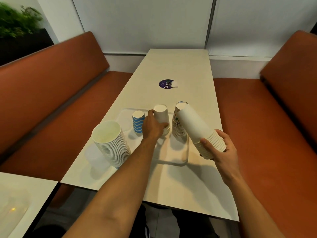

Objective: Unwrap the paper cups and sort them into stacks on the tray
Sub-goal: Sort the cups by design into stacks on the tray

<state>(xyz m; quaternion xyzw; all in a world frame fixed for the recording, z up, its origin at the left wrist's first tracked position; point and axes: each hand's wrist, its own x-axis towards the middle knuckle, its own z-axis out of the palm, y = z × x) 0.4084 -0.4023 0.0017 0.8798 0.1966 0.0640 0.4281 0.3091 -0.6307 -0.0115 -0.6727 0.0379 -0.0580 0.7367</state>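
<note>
My left hand (pixel 152 127) is gripping the upside-down white cup (pixel 161 115) standing on the tray (pixel 173 162), between the blue striped cup (pixel 138 122) and the patterned stack (pixel 177 127). My right hand (pixel 221 150) is wrapping its fingers (pixel 207 144) round a tilted white stack (pixel 197 127), up off the worktop (pixel 171 69).

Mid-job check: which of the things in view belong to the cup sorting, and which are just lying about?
Belongs to the job: tray, blue-striped cups, white cups gripped by the left hand, patterned stack, tilted white stack in the right hand, wide white stack.

Just lying about: round sticker, plant, benches.
</note>
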